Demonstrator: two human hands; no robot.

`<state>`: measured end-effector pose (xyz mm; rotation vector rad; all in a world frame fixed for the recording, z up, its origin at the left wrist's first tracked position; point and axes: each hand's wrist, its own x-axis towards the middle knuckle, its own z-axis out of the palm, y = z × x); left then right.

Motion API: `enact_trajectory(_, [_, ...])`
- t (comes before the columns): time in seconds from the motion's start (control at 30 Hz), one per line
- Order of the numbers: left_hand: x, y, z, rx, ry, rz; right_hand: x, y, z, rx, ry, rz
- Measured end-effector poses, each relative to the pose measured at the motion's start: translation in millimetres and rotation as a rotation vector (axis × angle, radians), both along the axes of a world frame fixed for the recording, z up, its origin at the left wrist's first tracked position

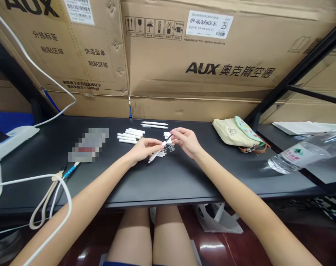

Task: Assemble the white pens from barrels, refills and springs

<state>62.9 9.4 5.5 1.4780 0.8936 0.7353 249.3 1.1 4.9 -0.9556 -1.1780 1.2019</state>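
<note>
left hand (pixel 145 149): grip closed round white pen (pixel 156 155) barrel | right hand (pixel 186 141): fingertips pinching its dark end, apparently to steady it | pen held between both, above black bench (pixel 184 181) | white pen parts (pixel 129 136) lined up behind, within reach

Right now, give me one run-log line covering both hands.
Left hand: holding white plastic pen | Right hand: pinching its black end | Beside: loose white pen parts on black table

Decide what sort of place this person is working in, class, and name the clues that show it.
Probably a storeroom or makeshift assembly bench: large AUX air-conditioner cartons are stacked behind a black table, where white pen parts lie in small batches.
</note>
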Motion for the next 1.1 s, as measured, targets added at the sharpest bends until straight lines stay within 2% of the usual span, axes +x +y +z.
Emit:
enact_trajectory(0.1, [-0.6, -0.3, -0.3, -0.021, 0.000, -0.014, 2.0, 0.3, 1.0, -0.015, -0.091, 0.080])
enact_trajectory(0.2, [-0.9, -0.2, 0.4, -0.040, -0.036, 0.025, 17.1, 3.5, 6.3, 0.011, -0.247, 0.066])
enact_trajectory(0.27, [-0.9, 0.0, 1.4, -0.049, -0.062, 0.062, 28.5, 4.4, 9.8, 0.098, -0.467, 0.066])
enact_trajectory(0.33, [-0.7, 0.1, 2.4, -0.059, -0.090, 0.089, 35.8, 3.1, 11.8, 0.185, -0.706, 0.129])
enact_trajectory(0.4, [-0.6, -0.1, 3.2, -0.069, -0.115, 0.096, 37.0, 0.3, 12.0, 0.225, -0.850, 0.217])
enact_trajectory(0.53, [-0.4, -1.2, 4.7, -0.077, -0.130, 0.107, 30.2, -4.2, 9.2, 0.267, -0.967, 0.304])
enact_trajectory(0.7, [-0.1, -1.7, 5.6, -0.068, -0.130, 0.109, 27.3, -3.9, 5.8, 0.322, -1.117, 0.334])
enact_trajectory(0.9, [-0.2, -1.2, 4.6, -0.075, -0.131, 0.099, 27.4, -3.6, 4.3, 0.301, -1.220, 0.343])
enact_trajectory(1.1, [-0.7, -3.0, 4.9, -0.099, -0.113, 0.026, 26.2, -5.8, 4.7, 0.301, -1.261, 0.354])
